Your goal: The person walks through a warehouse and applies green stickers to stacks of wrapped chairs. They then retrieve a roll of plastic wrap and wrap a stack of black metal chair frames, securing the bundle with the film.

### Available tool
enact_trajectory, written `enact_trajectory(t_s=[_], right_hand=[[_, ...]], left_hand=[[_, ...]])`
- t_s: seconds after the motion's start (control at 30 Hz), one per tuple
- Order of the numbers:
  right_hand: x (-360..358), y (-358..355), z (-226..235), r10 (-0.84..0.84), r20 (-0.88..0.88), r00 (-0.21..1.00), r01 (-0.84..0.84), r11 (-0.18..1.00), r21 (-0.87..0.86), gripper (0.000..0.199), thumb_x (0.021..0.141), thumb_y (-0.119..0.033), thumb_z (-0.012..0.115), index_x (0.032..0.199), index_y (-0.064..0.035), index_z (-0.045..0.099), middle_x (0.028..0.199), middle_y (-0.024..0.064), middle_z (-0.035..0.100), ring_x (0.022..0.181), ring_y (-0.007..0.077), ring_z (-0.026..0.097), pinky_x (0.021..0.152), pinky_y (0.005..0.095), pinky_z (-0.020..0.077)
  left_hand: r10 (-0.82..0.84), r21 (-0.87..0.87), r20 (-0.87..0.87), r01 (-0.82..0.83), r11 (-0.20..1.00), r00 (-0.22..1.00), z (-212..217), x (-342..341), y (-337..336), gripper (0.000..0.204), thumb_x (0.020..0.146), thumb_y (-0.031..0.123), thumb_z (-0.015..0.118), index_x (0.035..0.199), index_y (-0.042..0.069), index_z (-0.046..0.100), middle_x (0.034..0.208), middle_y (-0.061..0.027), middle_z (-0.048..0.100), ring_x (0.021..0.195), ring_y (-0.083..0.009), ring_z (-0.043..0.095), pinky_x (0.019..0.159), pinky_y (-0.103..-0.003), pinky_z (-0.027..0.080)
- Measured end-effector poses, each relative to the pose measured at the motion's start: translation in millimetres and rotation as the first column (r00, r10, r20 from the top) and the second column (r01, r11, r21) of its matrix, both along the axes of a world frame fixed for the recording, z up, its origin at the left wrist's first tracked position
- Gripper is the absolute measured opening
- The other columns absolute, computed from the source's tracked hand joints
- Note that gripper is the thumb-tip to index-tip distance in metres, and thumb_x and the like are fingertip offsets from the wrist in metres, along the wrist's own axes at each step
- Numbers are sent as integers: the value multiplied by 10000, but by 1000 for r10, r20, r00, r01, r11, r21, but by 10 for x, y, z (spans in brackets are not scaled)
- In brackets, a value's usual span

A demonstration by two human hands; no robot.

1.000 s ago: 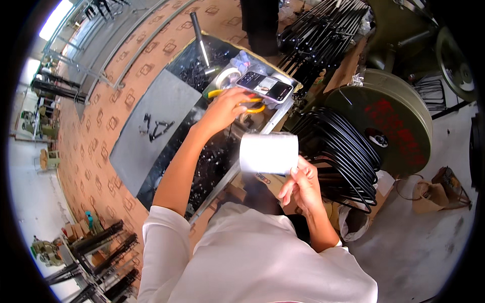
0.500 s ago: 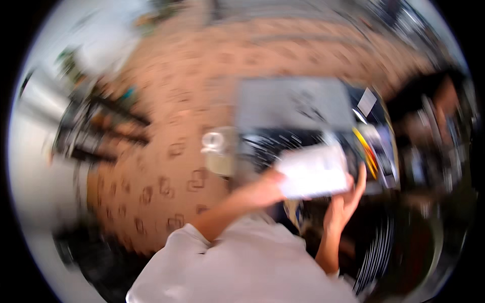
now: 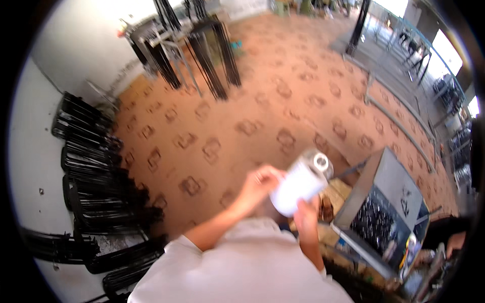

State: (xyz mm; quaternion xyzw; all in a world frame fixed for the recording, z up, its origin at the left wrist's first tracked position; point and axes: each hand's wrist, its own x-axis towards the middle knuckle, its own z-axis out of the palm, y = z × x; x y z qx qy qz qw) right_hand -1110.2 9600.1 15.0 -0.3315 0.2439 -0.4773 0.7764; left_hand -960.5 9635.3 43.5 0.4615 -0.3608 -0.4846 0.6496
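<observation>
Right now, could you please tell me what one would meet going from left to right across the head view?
Stacked black frames → left hand → white item held up in front → tray of small black parts.

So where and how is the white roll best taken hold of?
Probably grip the white roll around its lower curved side, coming from the near right, where the right hand is. Its side looks rounded and it tilts, far end leaning right, so the lower part lies nearest.

I note an orange-brown floor (image 3: 247, 106) with dark linked motifs, a marked white wall (image 3: 76, 48), and bright rectangular windows (image 3: 447, 52).
</observation>
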Motion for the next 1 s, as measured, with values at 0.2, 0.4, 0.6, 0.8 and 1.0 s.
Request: enact_trajectory(t_s=[0.2, 0.4, 0.6, 0.8, 1.0], right_hand=[[969, -221, 247, 232, 23, 972, -231, 971, -54, 746, 648, -180, 715, 1247, 27, 322, 1160, 124, 494, 1084, 235, 482, 929, 366, 372], [1557, -702, 171, 269, 17, 963, -269, 963, -22, 716, 725, -348, 649, 1242, 34, 334, 1172, 125, 487, 1097, 233, 473, 935, 371, 364], [2496, -1573, -218, 391, 264, 882, -423, 903, 76, 788, 772, -578, 490, 1278, -2, 309, 1228, 141, 435, 1132, 274, 428, 955, 429, 333], [3593, -2565, -131, 435, 519, 736, -541, 839, 64, 739, 763, -478, 587, 1261, 3, 330, 1188, 130, 473, 1112, 281, 458, 934, 425, 367], [4526, -3444, -35, 538, 257, 803, -559, 829, 11, 700, 752, -347, 647, 1255, 24, 331, 1198, 120, 479, 1112, 230, 466, 938, 374, 375]], left_hand=[[122, 15, 87, -124, 992, 989, 141, 902, 47, 88, 885, 126, 509, 845, 48, 505, 783, 16, 533, 710, -37, 446, 651, -190, 377], [112, 16, 2, -112, 994, 994, 231, 1481, -385, 117, 916, 167, 445, 863, 66, 471, 789, -18, 545, 681, -82, 472, 661, -215, 390], [114, 68, -127, -106, 992, 985, 222, 2429, -1190, 133, 926, 173, 417, 850, 69, 450, 712, -27, 558, 611, -67, 499, 560, -207, 401], [188, 188, -109, -166, 968, 976, 396, 3380, -2135, 187, 908, 248, 469, 890, 63, 485, 677, -14, 541, 578, -67, 500, 523, -202, 401], [273, 110, 157, -291, 950, 949, 364, 4311, -2913, 208, 862, 262, 563, 879, 55, 551, 656, 32, 512, 567, -32, 458, 508, -171, 354]])
